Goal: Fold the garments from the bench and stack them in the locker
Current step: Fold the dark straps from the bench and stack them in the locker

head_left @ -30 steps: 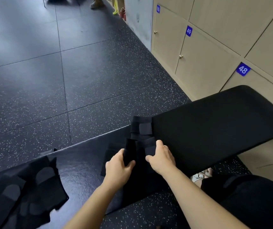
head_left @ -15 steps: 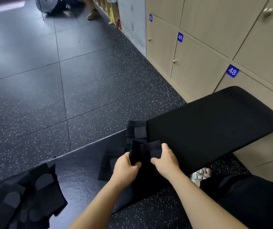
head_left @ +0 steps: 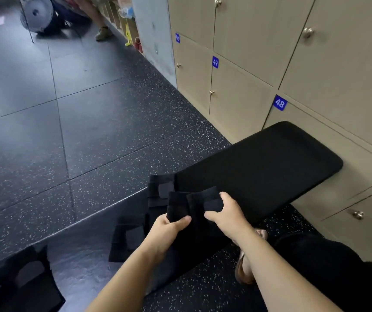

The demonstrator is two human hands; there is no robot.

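Fig.: mid-fold. Black garment (head_left: 178,203) lies on the bench (head_left: 270,158) at its near edge, one part lifted. L hand (head_left: 169,228) grips the raised fold, thumb on top; R hand (head_left: 228,212) pinches the adjoining edge. Risk: limp fabric slips from either pinch, so fold opens or slides off bench.

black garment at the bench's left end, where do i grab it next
Probably its right edge, coming from the right: the crumpled garment is cut off on its left by the frame, while its right edge lies on bare bench. The left hand and right hand grip the other garment.
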